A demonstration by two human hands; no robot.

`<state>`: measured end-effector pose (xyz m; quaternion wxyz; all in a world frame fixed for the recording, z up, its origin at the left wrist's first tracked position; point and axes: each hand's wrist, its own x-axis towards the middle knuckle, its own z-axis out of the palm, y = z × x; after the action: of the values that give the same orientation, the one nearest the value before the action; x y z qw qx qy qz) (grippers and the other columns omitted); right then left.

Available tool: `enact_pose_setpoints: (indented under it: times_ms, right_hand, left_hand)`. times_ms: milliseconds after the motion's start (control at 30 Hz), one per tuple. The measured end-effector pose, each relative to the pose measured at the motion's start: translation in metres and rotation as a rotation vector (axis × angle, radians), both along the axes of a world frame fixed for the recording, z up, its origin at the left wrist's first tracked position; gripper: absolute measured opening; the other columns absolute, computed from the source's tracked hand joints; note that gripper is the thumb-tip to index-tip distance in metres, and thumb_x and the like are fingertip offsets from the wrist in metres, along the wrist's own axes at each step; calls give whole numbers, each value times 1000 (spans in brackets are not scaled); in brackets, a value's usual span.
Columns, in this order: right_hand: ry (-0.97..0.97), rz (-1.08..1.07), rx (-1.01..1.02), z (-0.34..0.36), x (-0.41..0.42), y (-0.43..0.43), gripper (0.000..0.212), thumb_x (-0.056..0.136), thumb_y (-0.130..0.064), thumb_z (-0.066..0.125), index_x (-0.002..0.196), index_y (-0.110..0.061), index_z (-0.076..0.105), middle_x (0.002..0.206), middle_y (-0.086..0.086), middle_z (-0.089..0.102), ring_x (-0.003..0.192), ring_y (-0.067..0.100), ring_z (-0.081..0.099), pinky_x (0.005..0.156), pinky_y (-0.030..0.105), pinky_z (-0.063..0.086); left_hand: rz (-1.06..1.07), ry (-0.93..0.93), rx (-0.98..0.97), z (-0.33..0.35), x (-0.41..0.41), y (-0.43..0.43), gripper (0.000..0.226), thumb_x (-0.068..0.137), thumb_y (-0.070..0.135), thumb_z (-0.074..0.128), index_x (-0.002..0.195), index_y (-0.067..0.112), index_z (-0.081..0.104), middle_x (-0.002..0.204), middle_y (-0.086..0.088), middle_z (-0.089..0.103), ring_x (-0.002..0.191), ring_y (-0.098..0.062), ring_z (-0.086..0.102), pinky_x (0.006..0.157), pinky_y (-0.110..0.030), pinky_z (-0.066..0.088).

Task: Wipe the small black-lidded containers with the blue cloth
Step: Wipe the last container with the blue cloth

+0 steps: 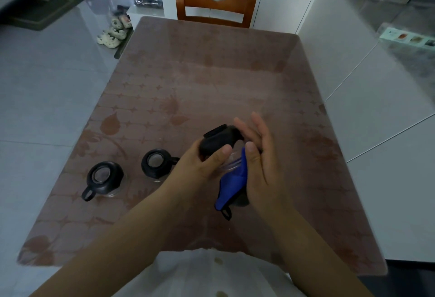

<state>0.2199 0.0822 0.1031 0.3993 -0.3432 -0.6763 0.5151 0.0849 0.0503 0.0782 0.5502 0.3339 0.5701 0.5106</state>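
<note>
Dim, cool bluish-grey light, colours muted. Soft pale sheen on the far half of the glossy brown leaf-patterned tabletop, no hard glare. Shadows faint and diffuse, under the forearms. Motion blur on the right hand fingertips & on the black-lidded clear container gripped by the left hand. The blue cloth is soft-edged. Frame edges smeared, esp. top right. Wide-angle lens bends the tabletop's sides.

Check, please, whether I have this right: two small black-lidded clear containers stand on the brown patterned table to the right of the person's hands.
Not quite. In the head view the two small black-lidded clear containers stand on the brown patterned table to the left of the left hand and right hand, not to the right.
</note>
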Motion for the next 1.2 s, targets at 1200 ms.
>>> enact_pose_setpoints:
  times_ms: [1200]
  right_hand:
    - [-306,156,37,23,9,13,36,96,-46,27,129,-57,34,155,-23,10,142,-5,4,116,30,14]
  left_hand:
    - [-322,-113,220,5,-16,-11,82,58,28,87,126,13,45,120,0,62,115,-22,60,94,-31,49]
